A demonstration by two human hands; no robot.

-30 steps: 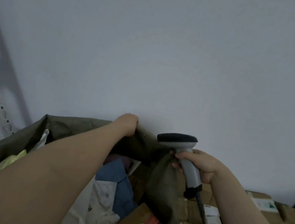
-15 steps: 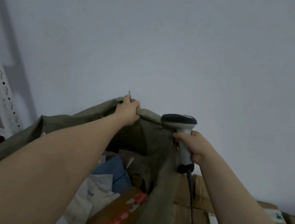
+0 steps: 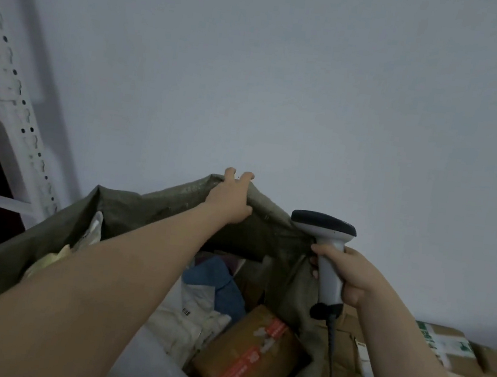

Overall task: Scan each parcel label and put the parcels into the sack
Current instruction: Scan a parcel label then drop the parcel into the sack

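The left hand (image 3: 229, 199) grips the olive-green woven sack (image 3: 151, 207) by its far rim. The right hand (image 3: 347, 274), gripping the grey handheld scanner (image 3: 327, 262) at the sack's right edge, is nearer the brown cardboard parcels (image 3: 452, 354) right of the sack.

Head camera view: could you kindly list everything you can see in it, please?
sack: one, olive green, centre, mouth held up
brown box: one, brown with orange tape, inside sack, low centre
blue parcel: one, blue, inside sack, above the box
white parcels: several, white, inside sack, left of the box
scanner: one, grey with dark head, right of sack rim, corded
cardboard boxes: several, brown, outside sack, lower right
shelf upright: one, white, far left
wall: one, pale grey, behind
left hand: one, gripping sack's far rim
right hand: one, holding scanner handle
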